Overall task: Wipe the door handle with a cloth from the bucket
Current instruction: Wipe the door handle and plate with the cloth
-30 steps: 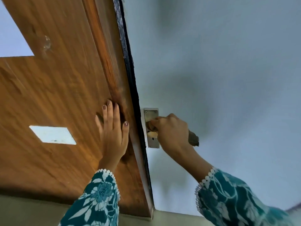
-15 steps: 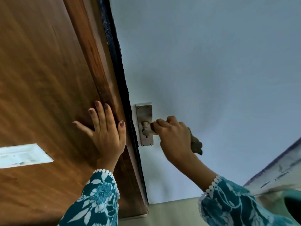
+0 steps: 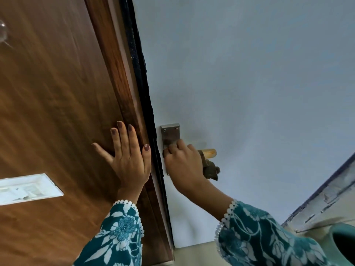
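Observation:
A pale blue door carries a metal backplate with a lever handle whose gold-toned tip shows. My right hand is closed on a brownish cloth and presses it against the base of the handle, hiding the spindle and the plate's lower half. A wad of the cloth hangs out behind my palm. My left hand lies flat with fingers spread on the brown wooden panel beside the door's dark edge. The teal bucket shows at the lower right corner.
A white rectangular plate is set in the wooden panel at the left. A black strip runs between the panel and the door. A pale ledge with a dark border crosses the lower right, above the bucket.
The view has shifted, bringing the bucket further into sight. My right hand with the cloth has slid along the handle towards the backplate, uncovering the lever's tip. My left hand stays flat on the wood.

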